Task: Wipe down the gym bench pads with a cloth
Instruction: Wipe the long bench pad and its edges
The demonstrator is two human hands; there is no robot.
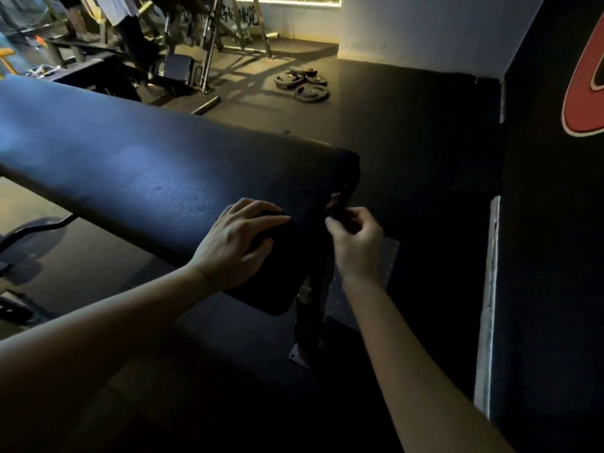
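A long black padded gym bench [137,165] runs from the left edge to the middle of the view. A dark cloth [294,243] lies over its near end, hard to tell from the pad in the dim light. My left hand [235,243] rests on the cloth, fingers curled over a fold of it. My right hand [356,237] is at the end edge of the pad and pinches a dark bit of the cloth between thumb and fingers.
The bench's metal post and foot plate [313,325] stand under the pad end. Weight plates [304,85] lie on the dark floor beyond. A curl bar [36,228] sits low left. A dark wall [552,223] rises close on the right. Racks and machines [202,44] fill the back.
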